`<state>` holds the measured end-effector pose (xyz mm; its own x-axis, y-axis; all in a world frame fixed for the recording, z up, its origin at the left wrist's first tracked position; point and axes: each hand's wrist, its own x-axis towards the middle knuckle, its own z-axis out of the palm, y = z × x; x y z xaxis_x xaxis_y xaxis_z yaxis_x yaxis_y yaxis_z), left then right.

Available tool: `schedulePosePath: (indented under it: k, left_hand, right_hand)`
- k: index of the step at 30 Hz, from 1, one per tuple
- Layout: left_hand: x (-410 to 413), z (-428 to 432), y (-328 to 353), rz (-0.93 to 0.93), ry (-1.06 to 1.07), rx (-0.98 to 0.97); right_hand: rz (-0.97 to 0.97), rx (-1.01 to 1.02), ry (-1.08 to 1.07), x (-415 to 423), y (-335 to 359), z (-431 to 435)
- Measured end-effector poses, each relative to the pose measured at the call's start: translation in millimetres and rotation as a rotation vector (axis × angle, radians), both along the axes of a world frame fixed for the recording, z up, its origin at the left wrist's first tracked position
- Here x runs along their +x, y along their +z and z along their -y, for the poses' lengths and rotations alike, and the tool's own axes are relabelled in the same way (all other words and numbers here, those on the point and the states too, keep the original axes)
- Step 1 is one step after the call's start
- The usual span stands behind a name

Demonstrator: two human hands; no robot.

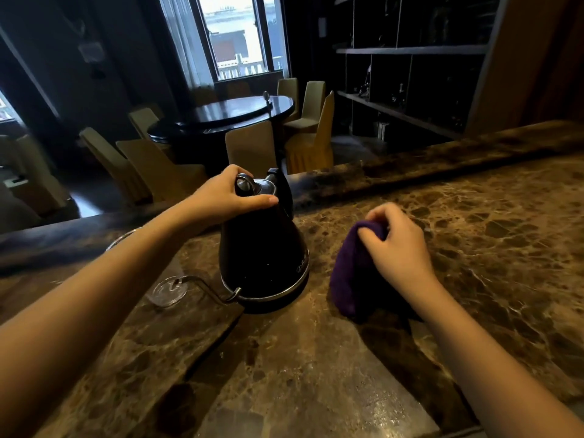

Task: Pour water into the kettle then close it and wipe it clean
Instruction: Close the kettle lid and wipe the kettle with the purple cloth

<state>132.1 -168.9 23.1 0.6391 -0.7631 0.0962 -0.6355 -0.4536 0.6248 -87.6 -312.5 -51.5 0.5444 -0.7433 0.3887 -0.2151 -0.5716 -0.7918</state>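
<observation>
A black electric kettle stands on its base on the brown marble counter, its cord trailing off to the left. My left hand is wrapped around the kettle's top, fingers and thumb closed on the lid and its shiny knob. Just right of the kettle lies a purple cloth bunched on the counter. My right hand rests on the cloth's upper end with its fingers pinched into the fabric.
A clear glass lid or dish lies on the counter left of the kettle, and a glass rim shows behind my left forearm. Beyond the counter's raised far edge are a round dark table, several chairs and shelving.
</observation>
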Motion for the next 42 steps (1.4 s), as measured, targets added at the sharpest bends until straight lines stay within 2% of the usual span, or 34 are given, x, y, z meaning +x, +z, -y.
schedulePosePath:
  k: [5,8,11,14,16,18,19,23,27,30,36,42]
  left_hand:
    - [17,-15,20,-0.080,-0.341,0.175]
    - [25,-12,29,-0.147,-0.475,0.287]
    - [25,-6,35,-0.171,-0.489,0.357]
    - [25,-8,30,-0.224,-0.464,0.326]
    - [25,-9,25,-0.251,-0.449,0.266]
    - [24,-11,23,-0.274,-0.438,0.221]
    - [23,-11,21,-0.282,-0.434,0.207]
    - [21,-11,17,-0.193,-0.430,0.162]
    - [24,-11,15,-0.127,-0.442,0.149]
    - [26,-11,15,-0.117,-0.442,0.140]
    - [18,-10,10,-0.068,-0.388,0.100]
    - [14,-9,11,-0.066,-0.387,0.087]
  right_hand:
    - [-0.006,0.306,-0.014,2,-10,5]
    - [0.095,0.395,0.053,2,-5,-6]
    - [0.343,0.333,0.190,11,13,-29]
    - [0.537,0.220,0.391,38,32,-51]
    - [0.451,0.066,0.462,59,28,-62]
    - [0.285,-0.143,0.376,77,10,-65]
    - [0.269,-0.182,0.326,83,1,-68]
    - [0.379,-0.105,0.162,101,-22,-90]
    - [0.316,0.041,0.025,98,-47,-91]
    - [0.251,0.128,0.059,90,-57,-79]
    - [0.135,0.071,0.070,74,-53,-76]
    - [-0.069,0.084,0.069,37,-67,-101]
